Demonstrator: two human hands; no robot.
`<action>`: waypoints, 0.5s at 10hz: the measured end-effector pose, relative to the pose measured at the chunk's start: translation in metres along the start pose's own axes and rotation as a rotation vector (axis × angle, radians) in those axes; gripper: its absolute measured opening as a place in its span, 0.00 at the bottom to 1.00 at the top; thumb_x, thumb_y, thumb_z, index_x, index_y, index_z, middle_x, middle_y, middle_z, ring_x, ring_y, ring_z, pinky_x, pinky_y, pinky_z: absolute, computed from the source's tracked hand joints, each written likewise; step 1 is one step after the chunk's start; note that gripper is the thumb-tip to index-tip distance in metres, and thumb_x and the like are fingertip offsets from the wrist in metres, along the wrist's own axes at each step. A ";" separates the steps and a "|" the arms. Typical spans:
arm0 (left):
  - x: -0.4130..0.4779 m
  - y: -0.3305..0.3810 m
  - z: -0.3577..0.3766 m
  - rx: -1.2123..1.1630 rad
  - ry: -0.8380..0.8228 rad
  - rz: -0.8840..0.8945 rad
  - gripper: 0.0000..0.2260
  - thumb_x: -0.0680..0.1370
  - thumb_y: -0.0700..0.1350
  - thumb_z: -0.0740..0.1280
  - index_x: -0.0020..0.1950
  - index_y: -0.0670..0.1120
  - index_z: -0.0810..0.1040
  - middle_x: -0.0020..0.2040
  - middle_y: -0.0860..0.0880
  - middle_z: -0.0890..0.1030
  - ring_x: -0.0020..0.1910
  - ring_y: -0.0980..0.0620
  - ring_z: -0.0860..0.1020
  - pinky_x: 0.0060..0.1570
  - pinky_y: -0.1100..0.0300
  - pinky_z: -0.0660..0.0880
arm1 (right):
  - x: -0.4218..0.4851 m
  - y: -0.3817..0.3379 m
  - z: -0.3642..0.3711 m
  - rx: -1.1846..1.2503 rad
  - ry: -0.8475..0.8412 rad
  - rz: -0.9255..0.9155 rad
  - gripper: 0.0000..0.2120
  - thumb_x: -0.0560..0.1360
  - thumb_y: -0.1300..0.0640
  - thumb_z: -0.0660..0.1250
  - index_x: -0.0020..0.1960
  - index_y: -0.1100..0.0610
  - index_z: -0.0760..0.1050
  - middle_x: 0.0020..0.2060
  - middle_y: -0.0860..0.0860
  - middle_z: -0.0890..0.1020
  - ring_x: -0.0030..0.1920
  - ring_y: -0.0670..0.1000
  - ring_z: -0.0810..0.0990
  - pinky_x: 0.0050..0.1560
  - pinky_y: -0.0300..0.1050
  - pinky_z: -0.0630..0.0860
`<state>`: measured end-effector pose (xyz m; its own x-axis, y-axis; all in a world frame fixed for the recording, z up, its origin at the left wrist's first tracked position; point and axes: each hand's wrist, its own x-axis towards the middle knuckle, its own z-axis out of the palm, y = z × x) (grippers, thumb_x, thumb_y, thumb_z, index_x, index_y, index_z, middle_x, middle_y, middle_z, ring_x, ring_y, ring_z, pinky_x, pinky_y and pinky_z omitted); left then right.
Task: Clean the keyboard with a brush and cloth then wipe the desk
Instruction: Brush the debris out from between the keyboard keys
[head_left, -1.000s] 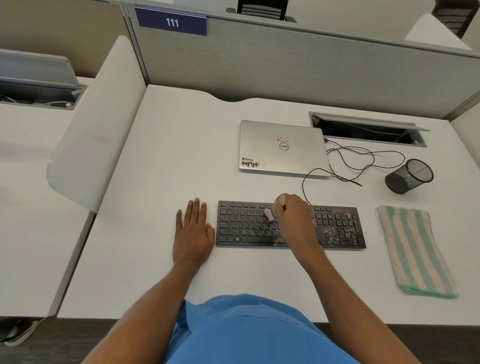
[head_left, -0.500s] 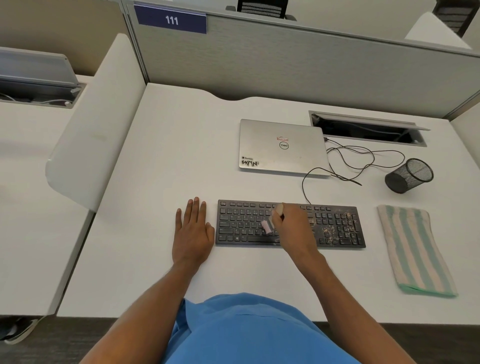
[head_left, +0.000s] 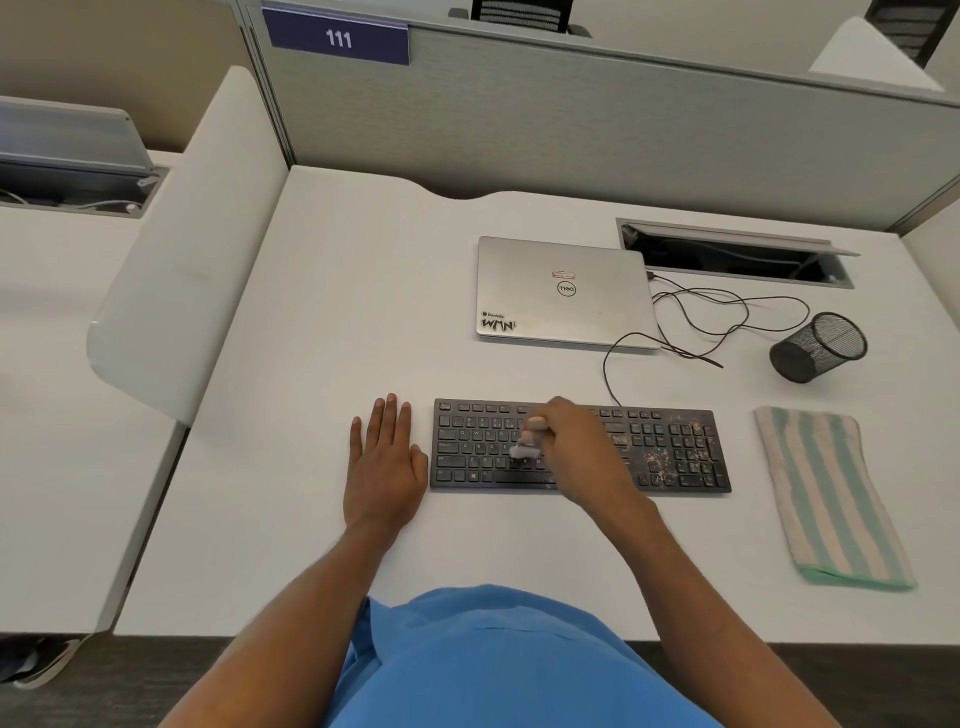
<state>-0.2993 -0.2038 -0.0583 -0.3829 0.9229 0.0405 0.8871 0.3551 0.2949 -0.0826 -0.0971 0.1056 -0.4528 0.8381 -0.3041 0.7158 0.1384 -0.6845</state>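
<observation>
White desk (head_left: 311, 322), grey partition (head_left: 571, 114) along the far edge with a blue "111" sign (head_left: 336, 39) at its top left. A curved white divider panel (head_left: 187, 244) stands on the left edge. Closed silver laptop (head_left: 561, 291) lies far of the keyboard, well apart from it. A thin black cable (head_left: 727, 312) loops over the desk right of the laptop, and one strand runs to the keyboard's far edge. An open cable tray (head_left: 737, 254) is set into the desk at far right. A black mesh pen cup (head_left: 818, 347) lies on its side right of the cable loops, mouth to the right. The striped green and beige cloth (head_left: 826, 493) lies folded flat at near right, just beside the keyboard's right end and not touching it. The black keyboard (head_left: 478, 452) sits mid-desk, parallel to the near edge, with brownish crumbs (head_left: 660, 460) scattered over its right part around the number pad. Blue shirt (head_left: 509, 660) fills the near bottom. Nothing stands between the hands and the keyboard. The right hand (head_left: 576, 447) is over the keyboard's middle and covers the keys there, fingers curled round the brush (head_left: 525, 448), forearm coming in from near right. The brush is blurred. Its pale pinkish head is down at the letter keys left of the hand, and the handle end pokes out above the fingers. The left hand (head_left: 384, 457) holds nothing and lies flat, palm down on the desk. It is just left of the keyboard with fingers straight, together and pointing far. The thumb is next to the keyboard's left edge, but I cannot tell if it touches.
</observation>
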 end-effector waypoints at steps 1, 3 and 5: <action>0.000 -0.001 0.000 0.003 0.003 -0.001 0.29 0.83 0.49 0.52 0.85 0.44 0.60 0.86 0.44 0.57 0.86 0.47 0.52 0.84 0.43 0.47 | 0.003 -0.001 0.018 0.060 -0.074 -0.003 0.10 0.80 0.66 0.60 0.56 0.62 0.79 0.50 0.51 0.77 0.49 0.52 0.77 0.41 0.24 0.71; 0.000 0.000 0.000 0.004 0.002 -0.005 0.29 0.83 0.49 0.52 0.85 0.43 0.61 0.86 0.44 0.57 0.86 0.47 0.52 0.84 0.43 0.47 | 0.000 0.019 0.003 0.331 0.021 0.208 0.07 0.79 0.59 0.62 0.53 0.56 0.78 0.43 0.46 0.80 0.38 0.39 0.81 0.42 0.38 0.81; 0.000 0.000 0.001 0.005 0.006 -0.001 0.29 0.83 0.49 0.52 0.85 0.43 0.60 0.86 0.44 0.57 0.86 0.47 0.52 0.84 0.43 0.48 | 0.001 0.023 -0.009 0.020 0.103 0.166 0.09 0.79 0.59 0.59 0.56 0.53 0.76 0.52 0.52 0.78 0.50 0.56 0.80 0.50 0.52 0.81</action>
<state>-0.2994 -0.2039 -0.0593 -0.3855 0.9216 0.0454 0.8879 0.3571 0.2899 -0.0624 -0.0880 0.0957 -0.2715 0.8983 -0.3454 0.7653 -0.0161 -0.6435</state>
